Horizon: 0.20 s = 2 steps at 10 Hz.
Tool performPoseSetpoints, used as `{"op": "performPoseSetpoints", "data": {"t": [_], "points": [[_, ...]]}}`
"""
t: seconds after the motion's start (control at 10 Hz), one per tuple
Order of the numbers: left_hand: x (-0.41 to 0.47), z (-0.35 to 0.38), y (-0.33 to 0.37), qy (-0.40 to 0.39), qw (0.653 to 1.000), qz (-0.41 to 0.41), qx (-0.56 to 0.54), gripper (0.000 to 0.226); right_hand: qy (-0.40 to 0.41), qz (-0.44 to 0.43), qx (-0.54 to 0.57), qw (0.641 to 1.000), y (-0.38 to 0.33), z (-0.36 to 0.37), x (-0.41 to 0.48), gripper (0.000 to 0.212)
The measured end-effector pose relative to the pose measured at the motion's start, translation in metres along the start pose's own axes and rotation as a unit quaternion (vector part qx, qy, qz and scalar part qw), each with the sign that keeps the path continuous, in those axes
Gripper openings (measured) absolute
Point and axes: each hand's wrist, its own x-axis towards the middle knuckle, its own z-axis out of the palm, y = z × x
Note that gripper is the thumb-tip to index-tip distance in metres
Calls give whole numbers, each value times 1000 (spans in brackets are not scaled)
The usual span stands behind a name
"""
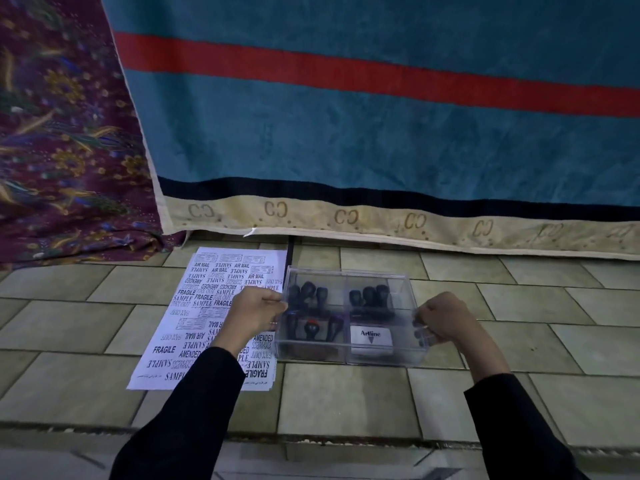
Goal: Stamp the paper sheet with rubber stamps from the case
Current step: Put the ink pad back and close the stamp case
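Left hand (257,310) and right hand (439,317) are both clamped on opposite sides of the clear stamp case (349,317), right beside the already-stamped paper sheet (194,306) on the tiled floor (346,396).

Head camera looks forward and down, close over the tiled floor (346,393).

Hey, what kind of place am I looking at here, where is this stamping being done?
Probably a home floor, not a desk. The paper and clear case lie on floor tiles, with a teal blanket and floral cloth draped behind them.
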Motion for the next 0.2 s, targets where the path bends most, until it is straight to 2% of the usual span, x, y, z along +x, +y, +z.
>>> {"op": "performPoseSetpoints", "data": {"t": [0.2], "points": [[8,-2,-8,-38,998,-29,-36,19,9,-2,54,998,4,3,-6,18]]}}
